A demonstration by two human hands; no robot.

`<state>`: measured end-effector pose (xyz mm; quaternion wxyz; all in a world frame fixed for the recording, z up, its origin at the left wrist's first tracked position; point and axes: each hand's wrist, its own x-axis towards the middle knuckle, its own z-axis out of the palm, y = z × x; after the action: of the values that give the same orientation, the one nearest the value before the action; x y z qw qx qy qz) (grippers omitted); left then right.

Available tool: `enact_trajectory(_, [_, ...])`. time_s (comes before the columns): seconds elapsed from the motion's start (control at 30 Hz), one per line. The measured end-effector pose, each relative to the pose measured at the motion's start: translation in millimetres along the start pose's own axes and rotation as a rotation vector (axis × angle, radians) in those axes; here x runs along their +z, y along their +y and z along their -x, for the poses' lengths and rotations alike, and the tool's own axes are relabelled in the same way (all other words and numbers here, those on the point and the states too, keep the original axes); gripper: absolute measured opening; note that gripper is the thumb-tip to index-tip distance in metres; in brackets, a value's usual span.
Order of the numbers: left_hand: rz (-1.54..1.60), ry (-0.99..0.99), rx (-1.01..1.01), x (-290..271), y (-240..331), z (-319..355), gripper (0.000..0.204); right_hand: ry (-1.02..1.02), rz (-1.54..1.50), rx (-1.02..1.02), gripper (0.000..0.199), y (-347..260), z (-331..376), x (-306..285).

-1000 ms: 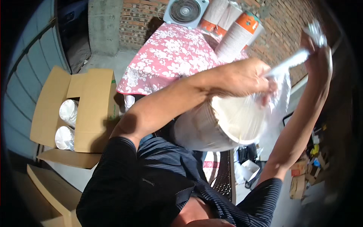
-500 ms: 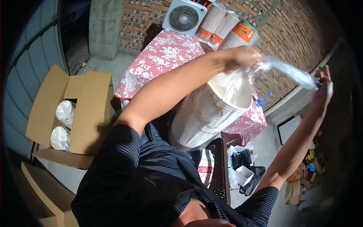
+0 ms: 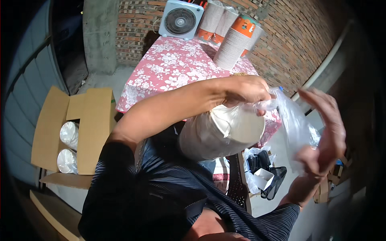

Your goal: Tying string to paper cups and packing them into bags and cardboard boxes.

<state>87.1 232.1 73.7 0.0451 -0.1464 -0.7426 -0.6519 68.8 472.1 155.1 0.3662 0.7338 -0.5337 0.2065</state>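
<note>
A stack of white paper cups or tubs (image 3: 217, 132) in a clear plastic bag leans against my lap, its open end tipped to the upper right. My left hand (image 3: 251, 90) is closed around the gathered neck of the plastic bag (image 3: 290, 120), just above the top rim. Beyond that grip the loose end of the bag hangs spread out. My right hand (image 3: 327, 132) is beside this loose plastic, fingers curved and apart from the thumb, slightly blurred. Whether it touches the film is hard to see.
A flowered pink cloth covers the table (image 3: 161, 68) ahead, with a box fan (image 3: 180, 21) and stacked orange-and-white paper tubs (image 3: 237, 42). At left, an open cardboard box (image 3: 94, 136) holds wrapped white stacks (image 3: 67, 160). Black bags (image 3: 261, 164) lie at lower right.
My right hand has let the twisted plastic end loosen and moved down and nearer. The twist has opened into a loose sheet. My left hand and the stack have lowered slightly.
</note>
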Motion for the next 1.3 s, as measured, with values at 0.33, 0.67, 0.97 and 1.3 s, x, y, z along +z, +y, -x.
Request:
enact_trajectory(0.33, [0.284,-0.090,0.000,7.8,14.2,14.5,0.027,-0.461,-0.394,0.610,0.014,72.5,72.2,44.3])
enact_trajectory(0.67, [-0.027,-0.019,0.217,20.8,-1.4,-5.8,0.020,0.478,-1.765,0.421,0.071,52.6,57.4,88.1])
enact_trajectory(0.97, [0.317,-0.144,-0.026,1.0,8.0,15.8,0.028,-0.252,-0.333,0.445,0.013,87.6,102.6,87.3])
enact_trajectory(1.3, [-0.182,0.067,0.231,-7.7,-18.4,-22.2,0.018,0.195,-1.512,0.407,0.092,66.4,47.6,79.0])
